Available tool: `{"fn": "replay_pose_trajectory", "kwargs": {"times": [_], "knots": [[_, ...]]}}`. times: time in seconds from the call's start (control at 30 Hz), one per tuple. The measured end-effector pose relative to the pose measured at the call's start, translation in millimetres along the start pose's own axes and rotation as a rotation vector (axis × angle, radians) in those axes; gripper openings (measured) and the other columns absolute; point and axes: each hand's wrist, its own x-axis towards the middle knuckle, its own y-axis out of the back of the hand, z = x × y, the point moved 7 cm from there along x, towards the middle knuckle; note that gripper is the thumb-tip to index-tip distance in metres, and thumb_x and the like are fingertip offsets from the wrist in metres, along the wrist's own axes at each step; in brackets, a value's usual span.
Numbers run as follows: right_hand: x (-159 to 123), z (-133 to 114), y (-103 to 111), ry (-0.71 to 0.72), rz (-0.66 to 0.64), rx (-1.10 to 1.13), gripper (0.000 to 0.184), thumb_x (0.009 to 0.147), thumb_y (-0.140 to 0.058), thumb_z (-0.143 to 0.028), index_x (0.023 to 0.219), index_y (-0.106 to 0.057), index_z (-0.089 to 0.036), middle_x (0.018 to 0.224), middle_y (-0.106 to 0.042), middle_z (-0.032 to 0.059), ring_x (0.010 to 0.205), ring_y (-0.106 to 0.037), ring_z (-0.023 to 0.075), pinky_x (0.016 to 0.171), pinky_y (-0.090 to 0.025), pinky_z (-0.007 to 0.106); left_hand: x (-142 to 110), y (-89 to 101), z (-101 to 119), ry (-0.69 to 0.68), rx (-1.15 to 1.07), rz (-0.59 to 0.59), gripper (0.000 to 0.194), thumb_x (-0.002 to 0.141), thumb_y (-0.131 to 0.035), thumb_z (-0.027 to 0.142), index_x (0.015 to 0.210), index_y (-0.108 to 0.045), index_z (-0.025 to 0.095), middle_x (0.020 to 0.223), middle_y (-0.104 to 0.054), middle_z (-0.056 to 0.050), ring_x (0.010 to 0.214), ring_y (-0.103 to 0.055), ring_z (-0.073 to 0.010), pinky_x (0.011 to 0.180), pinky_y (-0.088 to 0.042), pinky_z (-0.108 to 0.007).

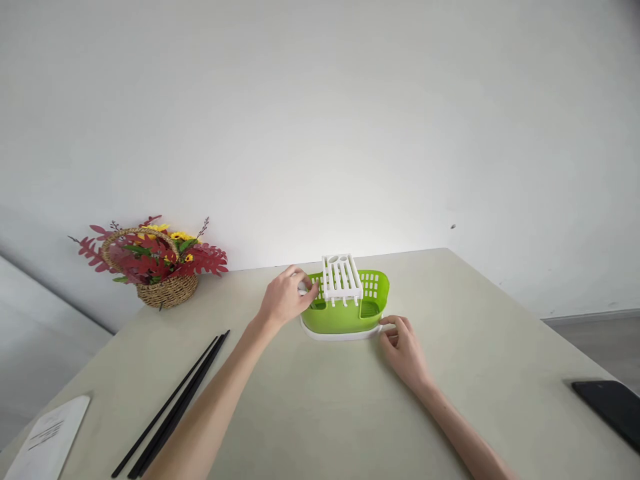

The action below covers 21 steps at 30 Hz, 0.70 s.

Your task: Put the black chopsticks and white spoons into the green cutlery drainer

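Note:
A green plastic basket (345, 319) with slotted walls stands upright in a white base tray (343, 337) on the table. Across its middle sits a white slatted rack (343, 279) with two round holes at the back and small hooks at the front. My left hand (287, 293) is at the basket's left end, fingers pinched around a small white piece, mostly hidden, that I cannot name. With fingers curled, my right hand (404, 347) holds the tray's edge at the right end.
On the table (320, 413), a wicker basket of artificial flowers (167, 291) stands back left. Several black chopsticks (175, 407) lie beside my left forearm. A white printed packet (47, 440) is front left, a black phone (607, 407) at the right edge. Behind rises a wall (320, 133).

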Motion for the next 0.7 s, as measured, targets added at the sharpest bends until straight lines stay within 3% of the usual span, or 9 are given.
{"fn": "replay_pose_trajectory", "kwargs": {"times": [0.2, 0.4, 0.7], "knots": [[-0.5, -1.5, 0.3, -0.003, 0.006, -0.002, 0.017, 0.088, -0.051, -0.032, 0.100, -0.060, -0.025, 0.119, -0.060, 0.0073, 0.080, -0.069, 0.0189, 0.073, -0.057, 0.037, 9.7, -3.4, -8.1, -0.032, -0.021, 0.106, 0.033, 0.090, -0.066, 0.037, 0.061, -0.069, 0.022, 0.082, -0.073, -0.002, 0.061, -0.062, -0.0130, 0.063, -0.045, -0.028], [0.0, 0.8, 0.1, 0.001, 0.007, -0.004, 0.016, 0.087, -0.052, -0.032, 0.099, -0.060, -0.025, 0.118, -0.060, 0.0061, 0.079, -0.069, 0.0179, 0.072, -0.057, 0.035, 18.2, -2.2, -1.6, -0.070, -0.003, 0.230, 0.035, 0.089, -0.060, 0.032, 0.056, -0.063, 0.021, 0.068, -0.069, -0.002, 0.053, -0.052, -0.0116, 0.057, -0.037, -0.027], [0.1, -0.1, -0.1, -0.008, -0.013, -0.020, 0.015, 0.089, -0.050, -0.031, 0.099, -0.060, -0.026, 0.119, -0.059, 0.0058, 0.082, -0.070, 0.0182, 0.074, -0.058, 0.036, 42.1, 36.9, 5.8, -0.034, -0.018, 0.461, 0.045, 0.089, -0.052, 0.031, 0.047, -0.043, 0.020, 0.046, -0.042, 0.003, 0.049, -0.031, -0.0102, 0.055, -0.026, -0.029]]}}
